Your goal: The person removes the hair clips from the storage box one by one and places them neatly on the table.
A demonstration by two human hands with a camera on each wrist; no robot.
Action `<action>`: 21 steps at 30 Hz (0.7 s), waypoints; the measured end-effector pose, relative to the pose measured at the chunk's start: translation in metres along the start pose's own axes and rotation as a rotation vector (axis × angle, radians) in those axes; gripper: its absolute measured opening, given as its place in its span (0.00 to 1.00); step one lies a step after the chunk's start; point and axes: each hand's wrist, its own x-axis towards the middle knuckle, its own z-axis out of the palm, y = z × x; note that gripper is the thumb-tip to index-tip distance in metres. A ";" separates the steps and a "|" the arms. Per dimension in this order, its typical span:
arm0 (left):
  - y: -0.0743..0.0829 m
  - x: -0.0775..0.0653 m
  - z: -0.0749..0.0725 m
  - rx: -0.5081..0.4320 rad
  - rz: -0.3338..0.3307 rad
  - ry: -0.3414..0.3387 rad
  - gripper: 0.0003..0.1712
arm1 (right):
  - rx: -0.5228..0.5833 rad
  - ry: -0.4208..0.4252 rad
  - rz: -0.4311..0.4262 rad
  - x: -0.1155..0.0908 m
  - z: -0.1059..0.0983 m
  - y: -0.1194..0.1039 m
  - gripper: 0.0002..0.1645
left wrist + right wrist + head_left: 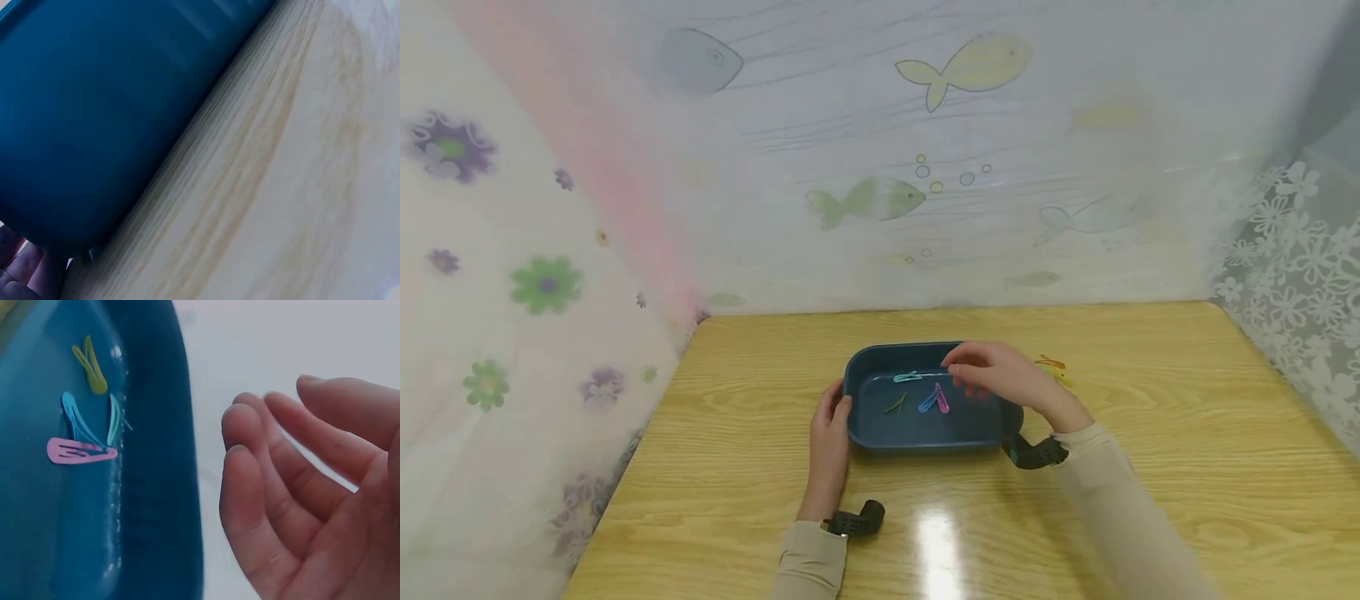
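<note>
The bench point(737, 467) spreads under both my forearms, and the blue tray point(917, 448) sits on it between my hands. My left hand point(831, 417) holds the tray's left end, thumb by the rim and fingers against the outer wall; a light, even hold should be enough, since pushing would slide the tray. My right hand point(1002, 372) hangs over the tray's right end, loosely bent, thumb apart from the fingers, nothing in it. The black wrist camera point(1036, 452) below it sits close to the tray's near right corner, so I should lift that wrist enough to avoid a knock.

Inside, to the left of my right fingertips, lie the clips: the turquoise clip point(907, 377) farthest from me, the olive-green clip point(896, 403) nearest my left hand, and the blue clip point(928, 401) touching the pink clip point(942, 398). Just beyond my right wrist, on the bench, are orange and yellow clips point(1060, 375), partly hidden. Such thin pieces probably call for a fingertip pinch, one at a time.
</note>
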 end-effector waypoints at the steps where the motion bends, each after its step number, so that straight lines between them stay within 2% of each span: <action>1: 0.000 0.000 0.000 0.002 0.003 -0.001 0.19 | -0.019 0.002 -0.006 0.003 0.000 -0.001 0.15; 9: -0.001 0.001 0.000 0.004 0.001 -0.004 0.19 | -0.172 -0.064 -0.023 0.024 -0.002 0.000 0.15; 21: -0.001 0.002 0.000 -0.006 -0.003 -0.003 0.19 | -0.256 -0.181 0.103 0.051 0.003 0.014 0.17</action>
